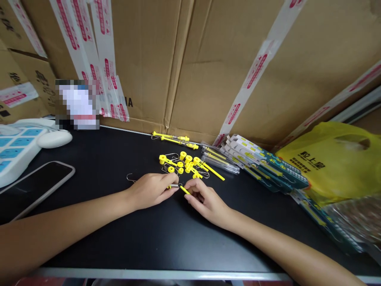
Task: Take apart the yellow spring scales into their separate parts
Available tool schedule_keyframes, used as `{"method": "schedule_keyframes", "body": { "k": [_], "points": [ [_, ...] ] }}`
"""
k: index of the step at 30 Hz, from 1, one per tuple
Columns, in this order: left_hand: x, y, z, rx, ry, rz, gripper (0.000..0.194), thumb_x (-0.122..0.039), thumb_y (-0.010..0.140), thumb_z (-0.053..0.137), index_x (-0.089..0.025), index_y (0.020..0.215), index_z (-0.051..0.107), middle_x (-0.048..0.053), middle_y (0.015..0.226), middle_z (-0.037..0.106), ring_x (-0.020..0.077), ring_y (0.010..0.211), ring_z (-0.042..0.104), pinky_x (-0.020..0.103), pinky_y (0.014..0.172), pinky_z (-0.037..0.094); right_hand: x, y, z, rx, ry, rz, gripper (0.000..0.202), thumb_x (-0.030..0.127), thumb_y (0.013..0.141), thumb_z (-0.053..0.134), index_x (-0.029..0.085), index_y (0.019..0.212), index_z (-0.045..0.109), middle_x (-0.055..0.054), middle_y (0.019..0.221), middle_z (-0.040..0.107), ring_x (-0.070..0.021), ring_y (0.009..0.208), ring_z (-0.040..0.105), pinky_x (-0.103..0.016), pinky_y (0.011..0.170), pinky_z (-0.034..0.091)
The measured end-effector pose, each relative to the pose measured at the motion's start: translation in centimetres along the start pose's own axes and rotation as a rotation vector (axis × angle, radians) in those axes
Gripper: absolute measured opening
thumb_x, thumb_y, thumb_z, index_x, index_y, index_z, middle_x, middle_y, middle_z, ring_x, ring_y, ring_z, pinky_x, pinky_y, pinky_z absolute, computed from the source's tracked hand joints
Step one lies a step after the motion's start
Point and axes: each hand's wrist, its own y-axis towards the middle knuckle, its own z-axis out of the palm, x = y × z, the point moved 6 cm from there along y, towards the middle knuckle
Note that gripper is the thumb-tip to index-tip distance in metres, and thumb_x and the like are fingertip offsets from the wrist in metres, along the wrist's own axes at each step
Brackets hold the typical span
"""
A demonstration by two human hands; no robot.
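Note:
Above the black table, my left hand [149, 191] is closed in a pinch on a small yellow-and-metal piece [174, 185]. A thin wire hook [130, 177] sticks out past the back of this hand; I cannot tell whether it belongs to that piece. Opposite, my right hand [208, 201] pinches a slim yellow stick [185, 190] between thumb and fingers. The stick's tip meets the metal end of the left piece, or nearly so. Just beyond both hands lies a loose pile of yellow plastic parts [188, 159], with round caps, sticks and wire hooks.
Behind the pile lie yellow hooked sticks [175, 140] and clear plastic tubes [222, 163]. Printed hook packages [262, 163] and a yellow bag [324, 159] occupy the right. A phone [38, 188] and a white power strip [22, 145] sit left. Cardboard [143, 59] walls the back.

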Motion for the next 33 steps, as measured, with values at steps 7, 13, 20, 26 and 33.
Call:
{"method": "schedule_keyframes", "body": {
  "k": [7,13,20,26,33],
  "points": [
    [-0.2,0.3,0.0,0.050,-0.073,-0.022,0.017,-0.025,0.093,0.038,-0.019,0.098,0.052,0.001,0.092,0.064,0.0151,0.085,0.062,0.025,0.075,0.045,-0.2,0.1,-0.3,-0.005,-0.052,0.022,0.017,0.024,0.092,0.042,0.021,0.109,0.045,0.005,0.067,0.046,-0.0097,0.058,0.043,-0.022,0.055,0.034],
    [-0.5,0.3,0.0,0.059,-0.077,0.021,0.017,-0.025,0.094,0.039,-0.018,0.095,0.054,0.001,0.089,0.062,0.0144,0.084,0.059,0.025,0.075,0.044,-0.3,0.2,-0.3,0.008,0.095,0.075,0.014,0.029,0.093,0.042,0.018,0.096,0.051,0.003,0.066,0.052,-0.0096,0.059,0.047,-0.022,0.058,0.037],
    [-0.3,0.2,0.2,0.034,-0.051,0.072,0.019,-0.024,0.094,0.040,-0.019,0.100,0.057,0.001,0.094,0.063,0.0136,0.089,0.059,0.024,0.080,0.044,-0.6,0.6,-0.2,0.027,0.438,0.204,0.025,0.038,0.091,0.047,0.014,0.087,0.053,0.005,0.058,0.046,-0.0070,0.052,0.042,-0.020,0.052,0.034],
    [-0.3,0.3,0.2,0.004,-0.016,0.120,0.019,-0.023,0.094,0.041,-0.020,0.102,0.058,0.001,0.096,0.064,0.0126,0.088,0.060,0.023,0.079,0.044,-1.3,0.7,0.4,0.142,0.697,0.351,0.033,0.047,0.085,0.052,0.014,0.088,0.055,0.010,0.050,0.032,-0.0035,0.040,0.021,-0.017,0.037,0.016],
    [-0.6,0.5,0.0,-0.003,0.049,0.178,0.022,-0.022,0.095,0.039,-0.020,0.098,0.061,0.000,0.092,0.065,0.0114,0.082,0.059,0.021,0.075,0.044,-1.8,0.8,0.6,0.232,0.814,0.424,0.032,0.046,0.082,0.057,0.014,0.087,0.055,0.011,0.050,0.030,-0.0020,0.038,0.019,-0.016,0.034,0.011]
  ]
}}
